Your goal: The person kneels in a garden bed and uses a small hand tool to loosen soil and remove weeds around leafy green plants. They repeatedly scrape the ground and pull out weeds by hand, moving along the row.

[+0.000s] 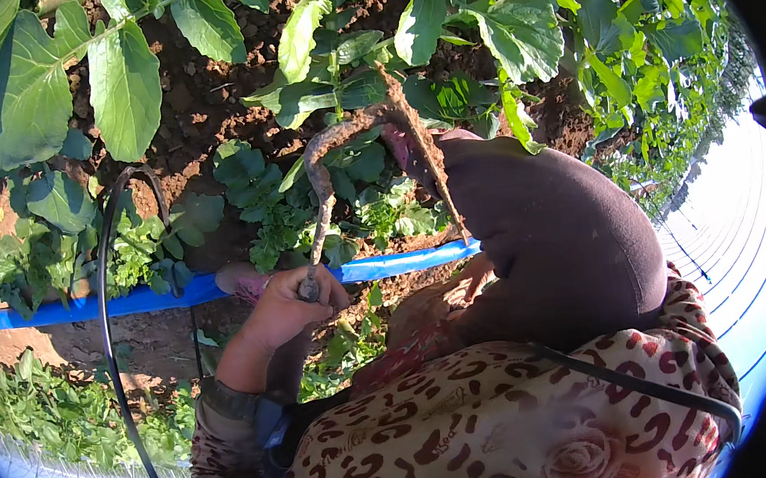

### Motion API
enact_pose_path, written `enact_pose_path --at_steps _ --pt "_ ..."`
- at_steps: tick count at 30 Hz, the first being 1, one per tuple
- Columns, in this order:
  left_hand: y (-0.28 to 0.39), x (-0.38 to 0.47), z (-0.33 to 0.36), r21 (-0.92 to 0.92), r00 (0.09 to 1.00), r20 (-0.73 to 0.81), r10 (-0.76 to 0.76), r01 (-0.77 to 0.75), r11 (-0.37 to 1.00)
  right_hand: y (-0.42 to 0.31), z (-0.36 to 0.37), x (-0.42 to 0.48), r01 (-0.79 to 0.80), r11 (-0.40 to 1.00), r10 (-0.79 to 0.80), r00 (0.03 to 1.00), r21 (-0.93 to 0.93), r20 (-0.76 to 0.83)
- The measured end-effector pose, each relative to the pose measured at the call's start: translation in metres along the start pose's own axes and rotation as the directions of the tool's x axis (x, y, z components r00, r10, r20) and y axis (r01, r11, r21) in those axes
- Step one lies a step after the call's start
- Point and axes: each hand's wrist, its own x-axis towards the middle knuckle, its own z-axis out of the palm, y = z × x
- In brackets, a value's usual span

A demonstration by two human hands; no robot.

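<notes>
My left hand (288, 305) is closed round the grip end of a short metal hand tool (320, 175), which looks like a hoe. Its rusty, soil-caked neck bends upward and right to a narrow blade seen edge-on. The blade is above leafy plants (363, 87), beside my bent leg in brown trousers (556, 221). Bare fingers, apparently of my right hand (478, 276), show between the leg and my patterned top; the rest is hidden. A rounded tan thing (419, 312) lies close to them, too covered to identify.
A blue hose (199, 290) crosses the soil, passing by my foot in pink footwear (248, 285). A black cable or tube (108, 324) arches at the left. Broad-leaved plants (125, 84) grow in brown clods, with dense greenery (645, 64) at the upper right.
</notes>
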Motion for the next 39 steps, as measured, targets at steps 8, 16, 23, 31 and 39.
enact_pose_path --at_steps 8,16,23,31,39 --pt "0.055 0.000 0.001 0.522 0.976 -0.070 0.208 -0.142 0.841 0.050 0.001 0.090 0.183 0.973 -0.211 0.953 -0.142 -0.219" --pt "0.063 -0.069 0.080 0.636 0.806 -0.281 0.521 -0.250 0.730 0.056 -0.027 0.127 0.340 0.922 -0.387 0.813 -0.184 -0.436" --pt "0.059 -0.047 0.121 0.426 0.617 -0.453 0.643 -0.484 0.764 -0.016 -0.039 -0.024 0.787 0.473 -0.772 0.153 -0.396 -0.617" --pt "0.106 -0.038 0.165 0.605 0.333 -0.180 0.926 -0.704 0.371 -0.178 0.028 -0.095 0.694 0.296 -0.950 0.284 -0.657 -0.128" --pt "0.145 -0.006 0.145 0.584 0.119 -0.295 0.948 -0.763 0.278 -0.230 0.006 -0.088 0.820 0.154 -0.976 0.213 -0.552 0.044"
